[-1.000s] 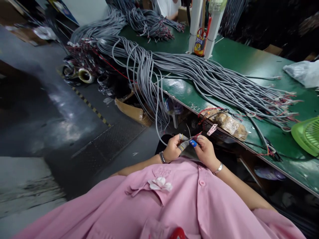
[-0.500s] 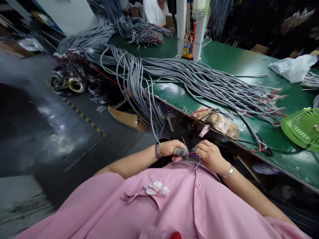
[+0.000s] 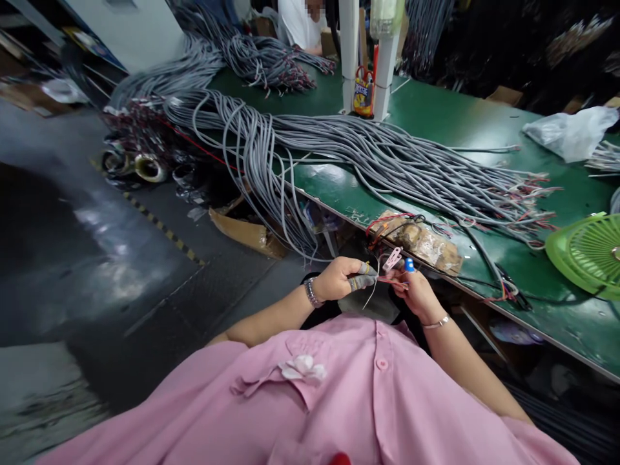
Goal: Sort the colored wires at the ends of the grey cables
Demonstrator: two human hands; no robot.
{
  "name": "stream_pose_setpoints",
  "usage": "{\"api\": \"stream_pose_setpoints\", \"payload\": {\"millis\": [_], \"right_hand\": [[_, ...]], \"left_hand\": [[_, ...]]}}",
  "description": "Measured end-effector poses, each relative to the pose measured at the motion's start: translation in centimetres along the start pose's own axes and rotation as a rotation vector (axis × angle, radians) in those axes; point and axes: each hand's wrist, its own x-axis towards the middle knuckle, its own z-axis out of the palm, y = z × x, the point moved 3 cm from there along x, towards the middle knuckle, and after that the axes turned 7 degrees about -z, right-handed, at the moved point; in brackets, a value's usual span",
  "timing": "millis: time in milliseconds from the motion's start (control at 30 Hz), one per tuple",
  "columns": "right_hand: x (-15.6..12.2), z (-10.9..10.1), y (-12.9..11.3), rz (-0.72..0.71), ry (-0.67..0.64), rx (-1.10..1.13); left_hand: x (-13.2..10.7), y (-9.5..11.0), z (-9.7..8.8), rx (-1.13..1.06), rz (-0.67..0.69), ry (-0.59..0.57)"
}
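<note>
My left hand is closed, its taped fingertips pinching the end of a grey cable with thin coloured wires sticking out of it. My right hand is closed on the same wire ends, one finger capped in blue. Both hands sit just below the front edge of the green table, in front of my pink shirt. A big bundle of grey cables lies across the table and droops over its left edge.
A taped brown block with wires sits on the table edge right above my hands. A green fan is at the right, a plastic bag behind it. White posts, another cable pile and a seated person are at the back. Cardboard lies on the floor.
Both hands rose a little toward the table edge. The right hand turned so its blue-capped finger points up.
</note>
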Motion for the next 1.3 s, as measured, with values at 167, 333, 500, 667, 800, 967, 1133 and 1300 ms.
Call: {"api": "stream_pose_setpoints", "payload": {"millis": [167, 333, 500, 667, 800, 967, 1133, 1300], "right_hand": [[1.3, 0.8, -1.0, -0.197, 0.174, 0.005], [1.5, 1.1, -0.3, -0.182, 0.17, 0.079], [1.6, 1.0, -0.5, -0.243, 0.206, 0.076], [2.0, 1.3, -0.5, -0.196, 0.204, 0.134], [2.3, 2.1, -0.7, -0.118, 0.184, 0.318], [2.3, 2.3, -0.9, -0.102, 0.227, 0.381], [2.4, 2.2, -0.5, -0.094, 0.232, 0.391], [2.0, 1.9, -0.4, -0.086, 0.157, 0.422]], "left_hand": [[1.3, -1.2, 0.6, -0.026, -0.059, -0.015], [1.8, -1.5, 0.3, -0.046, -0.053, -0.032], [2.1, -1.6, -0.3, 0.011, 0.035, -0.004], [2.6, -2.1, -0.3, 0.05, 0.026, -0.07], [3.0, -2.4, 0.2, 0.048, -0.02, -0.132], [3.4, -2.2, 1.0, 0.052, -0.008, -0.18], [3.5, -2.1, 1.2, 0.044, -0.042, -0.19], [2.8, -1.5, 0.8, 0.05, -0.023, -0.193]]}}
